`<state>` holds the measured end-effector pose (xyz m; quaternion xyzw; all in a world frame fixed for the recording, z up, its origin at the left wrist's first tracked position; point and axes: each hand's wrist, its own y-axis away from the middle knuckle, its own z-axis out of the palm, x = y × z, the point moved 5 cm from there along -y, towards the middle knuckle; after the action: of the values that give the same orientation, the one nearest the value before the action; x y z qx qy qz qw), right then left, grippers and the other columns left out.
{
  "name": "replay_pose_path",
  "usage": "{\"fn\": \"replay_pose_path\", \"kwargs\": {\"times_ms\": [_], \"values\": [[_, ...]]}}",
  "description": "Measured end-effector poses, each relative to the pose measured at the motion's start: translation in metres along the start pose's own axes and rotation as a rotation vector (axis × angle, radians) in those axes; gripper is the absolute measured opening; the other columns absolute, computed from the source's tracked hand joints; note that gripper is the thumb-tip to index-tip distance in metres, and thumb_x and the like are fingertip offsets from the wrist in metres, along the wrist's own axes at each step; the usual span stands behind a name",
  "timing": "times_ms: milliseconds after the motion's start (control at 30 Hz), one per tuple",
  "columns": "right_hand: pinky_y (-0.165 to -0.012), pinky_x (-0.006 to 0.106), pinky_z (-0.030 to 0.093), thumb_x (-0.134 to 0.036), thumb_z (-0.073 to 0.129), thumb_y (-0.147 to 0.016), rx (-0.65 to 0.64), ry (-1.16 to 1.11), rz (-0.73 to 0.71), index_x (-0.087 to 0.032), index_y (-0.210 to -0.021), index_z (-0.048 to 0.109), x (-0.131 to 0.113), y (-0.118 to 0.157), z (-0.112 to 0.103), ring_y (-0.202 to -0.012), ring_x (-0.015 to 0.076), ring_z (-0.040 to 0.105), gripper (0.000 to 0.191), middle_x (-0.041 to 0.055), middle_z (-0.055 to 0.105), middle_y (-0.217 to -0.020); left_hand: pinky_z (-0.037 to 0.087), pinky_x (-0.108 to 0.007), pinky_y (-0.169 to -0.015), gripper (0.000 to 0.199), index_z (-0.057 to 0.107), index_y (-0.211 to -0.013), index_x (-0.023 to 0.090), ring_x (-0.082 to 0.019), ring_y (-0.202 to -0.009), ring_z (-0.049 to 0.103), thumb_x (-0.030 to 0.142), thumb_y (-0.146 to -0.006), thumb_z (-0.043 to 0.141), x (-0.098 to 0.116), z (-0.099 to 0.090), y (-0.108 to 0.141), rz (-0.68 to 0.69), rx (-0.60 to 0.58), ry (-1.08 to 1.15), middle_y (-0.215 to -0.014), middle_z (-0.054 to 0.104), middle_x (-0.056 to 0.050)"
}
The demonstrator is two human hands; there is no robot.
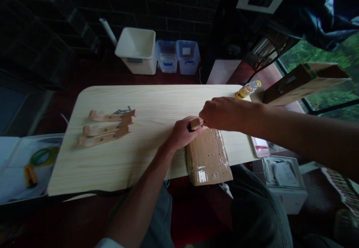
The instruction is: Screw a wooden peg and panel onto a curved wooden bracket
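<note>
My left hand (182, 132) is closed around a small wooden piece (196, 124), whose end shows between thumb and fingers. It rests at the upper end of a tape-wrapped cardboard piece (207, 150) with several small holes, which overhangs the table's front edge. My right hand (214, 112) is a fist just to the right of the wooden piece, nearly touching it; what it grips is hidden by the fingers. Three shaped wooden pieces (105, 130) with dark holes lie on the left of the table. Behind them is a small group of metal parts (122, 111), too small to name.
The pale wooden table (157, 98) has a clear plastic bottle (248, 89) at its back right corner. An open cardboard box (305, 83) stands beyond. Behind the table are a white basket (140, 59) and two clear bins (187, 59). A yellow-handled tool (30, 176) lies at far left.
</note>
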<state>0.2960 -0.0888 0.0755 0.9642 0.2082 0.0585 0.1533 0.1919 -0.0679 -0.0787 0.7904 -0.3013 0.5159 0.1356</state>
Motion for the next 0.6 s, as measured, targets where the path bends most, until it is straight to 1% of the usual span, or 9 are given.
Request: {"fn": "replay_pose_path", "kwargs": {"times_ms": [67,133,233,367,467,533,600], "values": [[-0.067,0.033,0.052,-0.016,0.075,-0.088,0.033,-0.028,0.010,-0.019,-0.088,0.078,0.002,-0.003,0.000,-0.078,0.0219,0.074,0.004,0.0083,0.076,-0.084,0.056,-0.034,-0.076,0.023,0.076,-0.102,0.019,-0.021,-0.085,0.071,0.036,-0.088,0.073,0.000,0.000,0.000,0.003,0.001,0.001,-0.094,0.080,-0.008],[-0.065,0.033,0.053,-0.013,0.077,-0.084,-0.002,0.013,0.005,-0.020,-0.086,0.078,0.001,-0.006,0.001,-0.078,0.0230,0.074,0.007,0.0079,0.076,-0.082,0.055,-0.034,-0.077,0.023,0.075,-0.103,0.018,-0.020,-0.085,0.071,0.036,-0.088,0.073,-0.001,0.000,0.000,0.003,0.000,0.001,-0.096,0.080,-0.008],[-0.064,0.035,0.053,-0.004,0.076,-0.079,-0.078,0.100,0.003,-0.019,-0.082,0.077,-0.005,-0.009,-0.002,-0.078,0.0255,0.075,0.016,0.0085,0.076,-0.079,0.055,-0.034,-0.077,0.022,0.075,-0.102,0.018,-0.020,-0.085,0.071,0.035,-0.088,0.073,-0.001,0.000,-0.001,0.004,-0.005,-0.004,-0.096,0.079,-0.009],[-0.064,0.036,0.053,-0.001,0.075,-0.076,-0.113,0.081,0.039,-0.018,-0.079,0.076,-0.007,-0.010,-0.002,-0.076,0.0264,0.075,0.017,0.0091,0.076,-0.078,0.055,-0.034,-0.077,0.020,0.074,-0.099,0.018,-0.021,-0.086,0.071,0.034,-0.087,0.073,-0.001,0.001,-0.001,0.006,-0.018,-0.005,-0.093,0.079,-0.008],[-0.062,0.034,0.051,-0.007,0.076,-0.077,-0.109,0.056,0.052,-0.017,-0.085,0.077,-0.002,-0.008,0.002,-0.074,0.0239,0.074,0.013,0.0084,0.076,-0.078,0.056,-0.034,-0.080,0.021,0.074,-0.101,0.018,-0.021,-0.089,0.072,0.034,-0.087,0.073,0.000,0.001,-0.001,0.011,-0.017,0.002,-0.097,0.079,-0.009],[-0.060,0.032,0.049,-0.009,0.077,-0.077,-0.109,0.035,0.058,-0.017,-0.091,0.078,0.002,-0.005,0.004,-0.072,0.0225,0.073,0.016,0.0077,0.076,-0.079,0.056,-0.034,-0.081,0.024,0.074,-0.105,0.019,-0.021,-0.092,0.073,0.036,-0.088,0.072,0.001,0.001,-0.001,0.014,-0.021,0.021,-0.103,0.080,-0.009],[-0.062,0.032,0.049,-0.010,0.078,-0.078,-0.098,0.019,0.052,-0.017,-0.094,0.078,0.004,-0.002,0.002,-0.073,0.0218,0.073,0.018,0.0072,0.076,-0.080,0.056,-0.034,-0.080,0.026,0.074,-0.106,0.020,-0.021,-0.093,0.073,0.039,-0.089,0.071,0.001,0.001,0.000,0.005,-0.031,0.034,-0.104,0.080,-0.009]]}}
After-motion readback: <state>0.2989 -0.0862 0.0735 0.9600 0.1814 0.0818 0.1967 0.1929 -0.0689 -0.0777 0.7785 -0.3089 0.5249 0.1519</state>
